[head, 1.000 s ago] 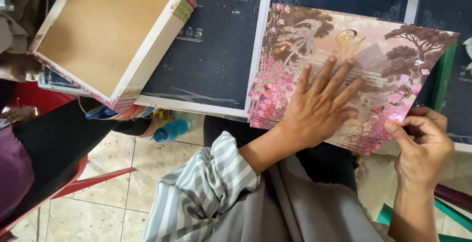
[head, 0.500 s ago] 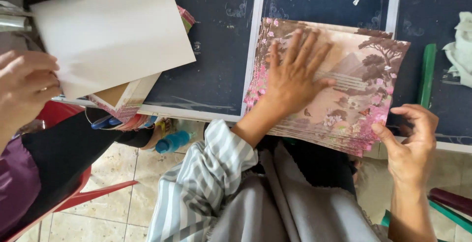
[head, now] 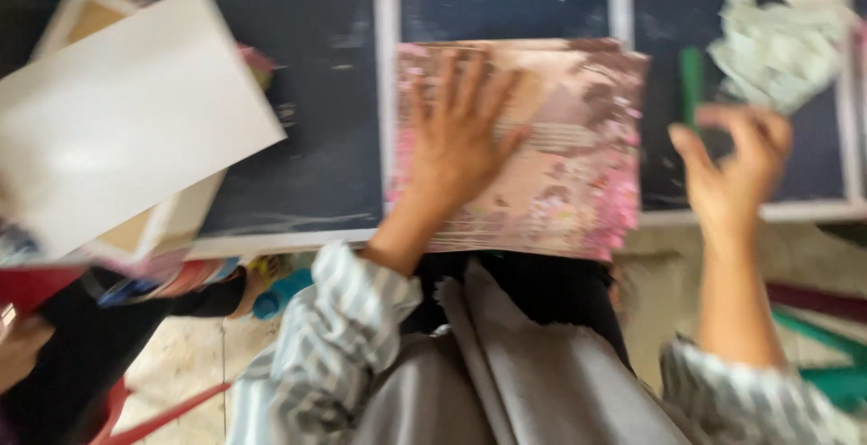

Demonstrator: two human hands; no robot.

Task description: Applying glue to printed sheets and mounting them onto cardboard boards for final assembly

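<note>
I see a blurred view looking down at a dark counter (head: 298, 138) crossed by pale strips. My left hand (head: 461, 133) lies flat, fingers spread apart, pressing on a pink and brown patterned sheet (head: 578, 165) at the centre of the frame, its lower edge overhanging the counter's near rim. My right hand (head: 731, 169) hovers to the right of the sheet, off it, fingers loosely curled and apart, holding nothing I can make out. Just above that hand, in the upper right, sits a crumpled pale green wad (head: 781, 52), beside a green stick (head: 691, 79). At the upper left, a white board (head: 126, 115) tilts over an open box. Striped sleeves cover both forearms.
</note>
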